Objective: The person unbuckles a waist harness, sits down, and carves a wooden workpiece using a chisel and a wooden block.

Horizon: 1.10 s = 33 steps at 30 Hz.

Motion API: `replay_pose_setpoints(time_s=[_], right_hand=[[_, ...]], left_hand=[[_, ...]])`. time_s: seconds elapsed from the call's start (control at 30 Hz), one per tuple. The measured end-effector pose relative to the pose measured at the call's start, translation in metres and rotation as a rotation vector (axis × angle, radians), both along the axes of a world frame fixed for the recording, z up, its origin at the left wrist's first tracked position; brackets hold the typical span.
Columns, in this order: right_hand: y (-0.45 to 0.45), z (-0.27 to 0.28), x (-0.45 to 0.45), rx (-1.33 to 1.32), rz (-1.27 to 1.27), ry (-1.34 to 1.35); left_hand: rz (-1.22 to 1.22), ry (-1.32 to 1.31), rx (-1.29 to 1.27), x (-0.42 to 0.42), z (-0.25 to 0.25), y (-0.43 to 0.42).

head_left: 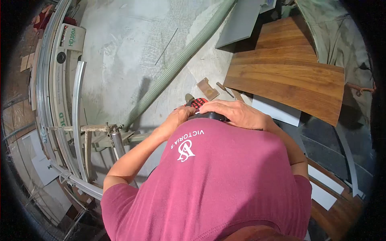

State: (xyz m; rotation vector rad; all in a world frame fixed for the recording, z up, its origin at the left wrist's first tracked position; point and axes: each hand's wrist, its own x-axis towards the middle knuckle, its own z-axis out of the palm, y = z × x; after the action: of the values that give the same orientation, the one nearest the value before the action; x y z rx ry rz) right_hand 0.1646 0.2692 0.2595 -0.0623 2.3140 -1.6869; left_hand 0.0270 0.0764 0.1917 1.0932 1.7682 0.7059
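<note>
Both my hands meet in front of my belly, partly hidden by my pink shirt (pixel 225 172). My left hand (pixel 181 116) is closed, its fingertips curled around something small and dark that I cannot make out. Close beside it, my right hand (pixel 239 112) bends over a rounded black object (pixel 215 116), most of which is covered. Just beyond the fingers shows a red item with black dots (pixel 198 103), its kind unclear. A notched brown block (pixel 208 89) and a tool with a wooden handle (pixel 224 88) lie on the floor ahead.
A ribbed grey-green hose (pixel 177 64) runs diagonally across the concrete floor (pixel 120 44). Metal rails (pixel 77 116) and a long machine (pixel 61 84) stand on the left. Wood-grain boards (pixel 285 68), a grey panel (pixel 241 24) and white panels (pixel 277 109) lie to the right.
</note>
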Motion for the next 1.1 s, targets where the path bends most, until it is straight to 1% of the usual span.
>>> replay_pose_setpoints(time_s=[0.03,0.07,0.13,0.27,0.33,0.37,0.4,0.43,0.47,0.53,0.57,0.6,0.63,0.67,0.7,0.73,0.8,0.83,0.9,0.93,1.0,1.03,1.1], right_hand=[[0.000,0.000,0.000,0.003,0.000,0.005],[-0.001,0.000,-0.001,0.051,0.023,0.005],[0.000,0.002,-0.005,0.102,0.044,0.010],[-0.002,0.012,-0.023,0.097,0.112,0.156],[-0.008,0.020,-0.034,0.116,0.122,0.203],[-0.010,0.024,-0.040,0.211,0.208,0.182],[-0.012,0.027,-0.045,0.305,0.294,0.161],[-0.015,0.021,-0.047,0.309,0.296,0.167],[-0.020,0.007,-0.048,0.308,0.328,0.190],[-0.024,-0.001,-0.054,0.316,0.366,0.219],[-0.024,-0.004,-0.058,0.357,0.440,0.153],[-0.025,-0.006,-0.062,0.393,0.514,0.085],[-0.019,-0.015,-0.066,0.394,0.521,0.087],[-0.007,-0.028,-0.072,0.274,0.654,0.010],[-0.001,-0.027,-0.079,0.154,0.782,-0.068],[0.002,-0.024,-0.084,0.160,0.786,-0.067],[0.006,-0.011,-0.092,0.028,0.913,-0.323],[0.003,-0.002,-0.094,0.035,0.917,-0.322],[-0.006,0.009,-0.098,0.117,0.897,-0.563],[-0.009,-0.002,-0.098,0.118,0.902,-0.562],[-0.016,-0.030,-0.097,0.134,0.936,-0.293],[-0.016,-0.037,-0.096,0.137,0.936,-0.293],[-0.018,-0.044,-0.093,-0.007,0.912,-0.128]], left_hand=[[0.083,0.053,0.056,0.004,0.001,0.000],[0.083,0.057,0.059,0.005,0.001,0.000],[0.131,0.042,-0.017,0.005,-0.002,-0.001],[0.156,0.002,0.073,-0.002,-0.034,-0.009],[0.082,0.242,0.114,-0.002,-0.033,-0.006],[0.084,0.248,0.117,-0.002,-0.039,-0.007],[0.069,0.332,0.186,-0.001,-0.047,-0.009],[0.053,0.417,0.255,-0.001,-0.052,-0.010],[0.056,0.424,0.259,-0.002,-0.057,-0.013],[0.039,0.522,0.299,-0.005,-0.054,-0.013],[0.046,0.529,0.303,-0.006,-0.052,-0.013],[0.102,0.469,0.323,-0.006,-0.043,-0.012],[0.160,0.407,0.344,-0.005,-0.036,-0.012],[0.167,0.408,0.344,-0.005,-0.035,-0.013],[0.166,0.429,0.341,-0.005,-0.034,-0.013],[0.164,0.450,0.338,-0.006,-0.033,-0.014],[0.195,0.441,0.342,-0.003,-0.023,-0.014],[0.224,0.429,0.343,-0.002,-0.021,-0.014],[0.240,0.421,0.363,-0.003,-0.022,-0.016],[0.246,0.410,0.378,-0.003,-0.023,-0.018],[0.262,0.404,0.371,-0.003,-0.021,-0.020],[0.276,0.395,0.366,-0.003,-0.021,-0.021],[0.280,0.414,0.374,-0.003,-0.022,-0.022]])
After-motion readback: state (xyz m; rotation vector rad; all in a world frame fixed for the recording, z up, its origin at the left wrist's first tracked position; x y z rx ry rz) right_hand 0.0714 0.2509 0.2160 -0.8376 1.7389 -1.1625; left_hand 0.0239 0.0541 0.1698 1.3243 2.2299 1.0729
